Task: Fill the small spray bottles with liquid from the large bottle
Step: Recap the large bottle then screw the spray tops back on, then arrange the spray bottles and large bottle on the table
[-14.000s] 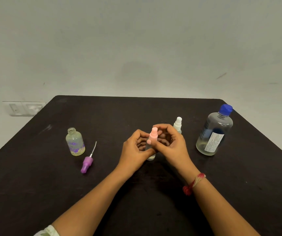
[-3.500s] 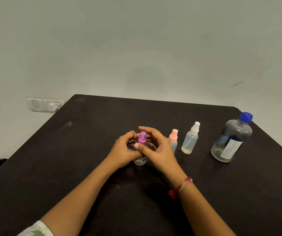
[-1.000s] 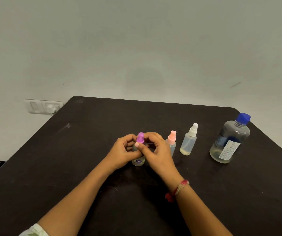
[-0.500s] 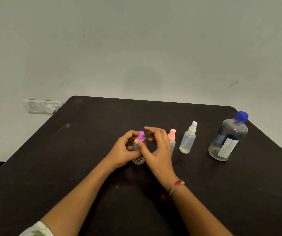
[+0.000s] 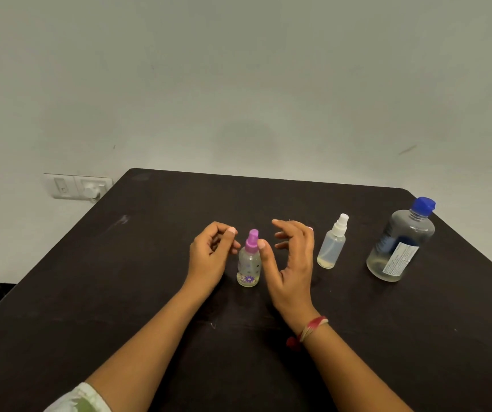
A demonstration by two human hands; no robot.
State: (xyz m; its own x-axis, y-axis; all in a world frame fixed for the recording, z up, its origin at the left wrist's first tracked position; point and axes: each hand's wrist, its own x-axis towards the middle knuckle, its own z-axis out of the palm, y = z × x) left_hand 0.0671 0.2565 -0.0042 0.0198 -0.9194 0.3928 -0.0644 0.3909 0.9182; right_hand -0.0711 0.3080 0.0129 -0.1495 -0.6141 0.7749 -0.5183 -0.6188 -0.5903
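A small clear spray bottle with a purple pump top (image 5: 249,263) stands upright at the middle of the black table (image 5: 120,292). My left hand (image 5: 210,257) hovers just left of it and my right hand (image 5: 290,263) just right of it, both with fingers apart and holding nothing. The pink-topped spray bottle is almost wholly hidden behind my right hand. A white-topped spray bottle (image 5: 332,243) stands further right. The large clear bottle with a blue cap (image 5: 400,245) stands at the right, with a little liquid at its bottom.
The table's far edge meets a pale wall. A white switch and socket plate (image 5: 77,186) sits on the wall beyond the table's left corner. The table's right edge runs close behind the large bottle.
Both hands have let go of the purple-topped bottle and moved apart from it. The bottle now stands free on the table.
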